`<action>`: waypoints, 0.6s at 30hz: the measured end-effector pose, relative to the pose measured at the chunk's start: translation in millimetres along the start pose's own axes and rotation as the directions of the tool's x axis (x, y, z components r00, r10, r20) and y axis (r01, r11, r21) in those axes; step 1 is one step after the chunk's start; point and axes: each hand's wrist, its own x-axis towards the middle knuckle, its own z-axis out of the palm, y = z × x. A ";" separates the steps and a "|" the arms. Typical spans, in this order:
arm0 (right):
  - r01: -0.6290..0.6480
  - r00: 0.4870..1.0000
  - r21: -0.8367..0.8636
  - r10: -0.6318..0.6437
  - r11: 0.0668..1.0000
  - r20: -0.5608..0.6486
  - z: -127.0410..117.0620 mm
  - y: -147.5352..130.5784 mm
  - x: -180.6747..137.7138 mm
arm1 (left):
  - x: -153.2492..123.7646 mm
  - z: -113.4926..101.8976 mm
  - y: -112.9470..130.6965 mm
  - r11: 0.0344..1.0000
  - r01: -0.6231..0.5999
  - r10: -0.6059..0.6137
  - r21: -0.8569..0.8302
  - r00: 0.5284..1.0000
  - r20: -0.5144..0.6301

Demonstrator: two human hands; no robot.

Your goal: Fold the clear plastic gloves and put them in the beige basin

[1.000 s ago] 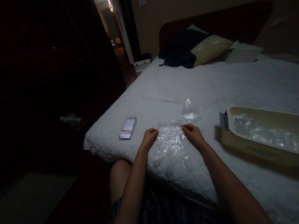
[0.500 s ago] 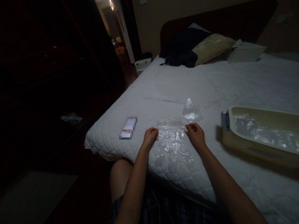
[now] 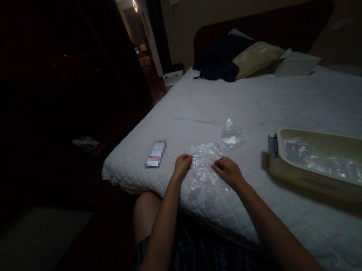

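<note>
A crinkled clear plastic bag [image 3: 203,162] lies flat on the white quilted bed cover, in front of me. My left hand [image 3: 183,165] is closed, pinching the bag's left edge between thumb and fingers. Over its right part, my right hand [image 3: 229,171] has its fingertips pressed together on the plastic. Just beyond the bag sits a second crumpled piece of clear plastic [image 3: 231,134], which neither hand touches. Left of my left hand, a phone-like flat object [image 3: 156,154] rests on the bed, its face blurred out.
A beige plastic storage box [image 3: 309,178] with a grey latch stands on the bed [image 3: 293,234] at right, clear plastic inside it. Dark cloth [image 3: 222,55], a yellowish pillow [image 3: 258,58] and a pale box-like object [image 3: 298,65] lie by the headboard. The bed's edge drops off at left.
My right hand has moved left and slightly down, from the bag's right edge inward over the plastic. My left hand has stayed at the left edge.
</note>
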 end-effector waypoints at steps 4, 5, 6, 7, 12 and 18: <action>-0.063 0.998 0.060 0.062 0.996 0.030 1.2 2.3 2.4 | 1.5 0.4 -2.6 0.999 -0.021 0.022 0.049 1.000 -0.012; -0.093 0.995 0.095 0.091 0.991 0.029 1.5 3.1 2.8 | 0.6 0.6 -1.5 0.999 -0.016 0.016 0.042 1.000 -0.011; -0.132 0.991 0.140 0.130 0.981 0.022 1.7 3.8 3.1 | -0.9 0.7 0.2 1.000 -0.005 0.006 0.024 1.000 -0.011; -0.175 0.984 0.194 0.177 0.965 0.008 1.5 4.3 3.3 | -2.7 0.5 2.1 1.000 0.008 -0.008 -0.006 1.000 -0.011; -0.305 0.933 0.330 0.350 0.893 -0.085 -6.5 -0.3 2.3 | -14.8 -5.7 9.4 0.979 0.015 -0.015 -0.202 1.000 0.000; -0.315 0.942 0.277 0.264 0.908 0.206 -10.7 -24.7 -3.8 | -29.0 -16.2 3.0 0.968 -0.059 0.069 -0.245 0.997 0.030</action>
